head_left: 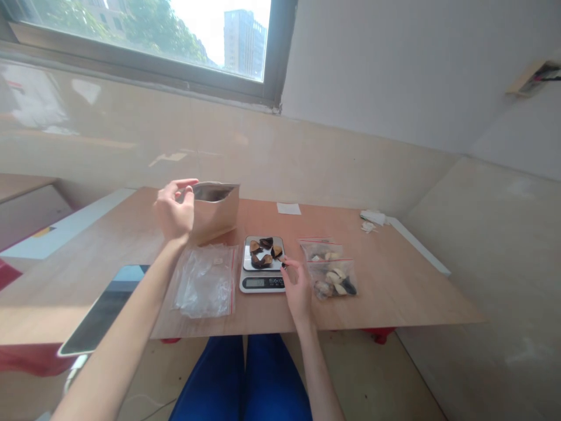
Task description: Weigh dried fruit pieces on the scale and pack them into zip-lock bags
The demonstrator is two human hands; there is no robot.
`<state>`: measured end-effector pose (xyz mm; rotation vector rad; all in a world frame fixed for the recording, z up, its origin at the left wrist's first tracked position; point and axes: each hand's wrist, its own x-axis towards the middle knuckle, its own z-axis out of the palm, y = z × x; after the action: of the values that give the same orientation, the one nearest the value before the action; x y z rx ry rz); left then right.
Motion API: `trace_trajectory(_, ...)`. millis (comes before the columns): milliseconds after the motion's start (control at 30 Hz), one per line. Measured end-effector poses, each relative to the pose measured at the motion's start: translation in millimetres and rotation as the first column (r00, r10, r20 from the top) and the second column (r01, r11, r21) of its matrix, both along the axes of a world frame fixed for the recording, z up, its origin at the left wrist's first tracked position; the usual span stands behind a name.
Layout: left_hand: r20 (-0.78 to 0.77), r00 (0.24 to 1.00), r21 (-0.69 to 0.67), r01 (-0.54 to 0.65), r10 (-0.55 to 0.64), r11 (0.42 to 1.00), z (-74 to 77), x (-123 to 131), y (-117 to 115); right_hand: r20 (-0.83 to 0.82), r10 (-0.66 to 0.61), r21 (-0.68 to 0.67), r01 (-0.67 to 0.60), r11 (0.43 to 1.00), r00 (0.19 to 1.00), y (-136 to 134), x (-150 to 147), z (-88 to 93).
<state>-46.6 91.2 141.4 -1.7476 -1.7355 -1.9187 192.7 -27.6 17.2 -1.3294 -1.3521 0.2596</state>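
Dark brown wedge-shaped pieces (263,252), about five, lie in a loose cluster on the steel tray (248,264) of a white digital kitchen scale (263,283); right hand (298,290): thumb and forefinger pinched on a small dark fragment (284,265) at the tray's right corner, the fragment too small to identify; left hand (174,211): raised, fingers half-curled, nothing visible in its grip, just beside the open mouth of an upright brown kraft-paper pouch (218,213) with a silvery foil lining; whether its fingertips touch the pouch, cannot tell; just right of the right hand, two clear zip-seal plastic bags with red-edged seals: the nearer (332,279) holds pale and dark pieces, the farther (319,250) holds pale pieces; a crumpled clear zip-seal plastic bag (204,282) lies flat between the left forearm and the scale; all of these rest on a light plywood tabletop (394,298); farther out on it, a small white paper slip (288,209) and a crumpled white tissue (373,217); at lower left, a dark-screened tablet (100,310) leans beside the tabletop's near edge; below the tabletop, the person's blue jeans (241,383); beyond, a window (144,38) shows trees and a tower block.
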Motion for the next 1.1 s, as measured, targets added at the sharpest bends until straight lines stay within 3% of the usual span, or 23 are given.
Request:
trace_trajectory(133,-0.170,0.981,-0.064,-0.101,0.089,0.993,8.2,-12.7,7.1,0.160,0.072,-0.055,-0.064,0.996,0.985,10.7,5.6,-4.9)
trace_trajectory(267,-0.243,0.960,-0.007,-0.143,0.137,0.990,-6.3,-12.3,-17.4,0.210,0.092,-0.071,-0.079,0.994,0.973,1.0,6.2,-9.0)
trace_trajectory(333,-0.216,0.972,0.058,-0.086,0.096,0.995,-22.9,-5.7,-33.5,0.206,0.041,-0.054,-0.030,0.998,0.978,-8.9,10.0,-12.7)
trace_trajectory(400,-0.178,0.984,0.019,0.028,-0.025,0.999,-45.7,3.8,-49.4,0.178,-0.034,-0.036,0.041,0.999,0.983,-18.0,17.0,-18.0)
trace_trajectory(533,-0.199,0.941,-0.286,0.212,-0.274,0.935,-101.8,23.8,-74.9,0.087,-0.116,-0.048,0.121,0.992,0.989,-26.8,33.4,-29.0)
trace_trajectory(633,-0.294,0.901,-0.474,0.154,-0.320,0.867,-137.0,33.5,-85.1,0.029,-0.128,-0.098,0.130,0.987,0.991,-27.3,38.9,-32.8)
trace_trajectory(700,-0.360,0.872,-0.536,0.098,-0.332,0.839,-150.5,36.2,-88.0,0.026,-0.125,-0.115,0.127,0.985,0.992,-27.0,38.7,-33.1)
trace_trajectory(1100,-0.435,0.837,-0.559,0.038,-0.332,0.828,-159.0,35.7,-88.2,0.157,-0.113,-0.155,0.137,0.978,0.981,-28.6,32.7,-32.9)
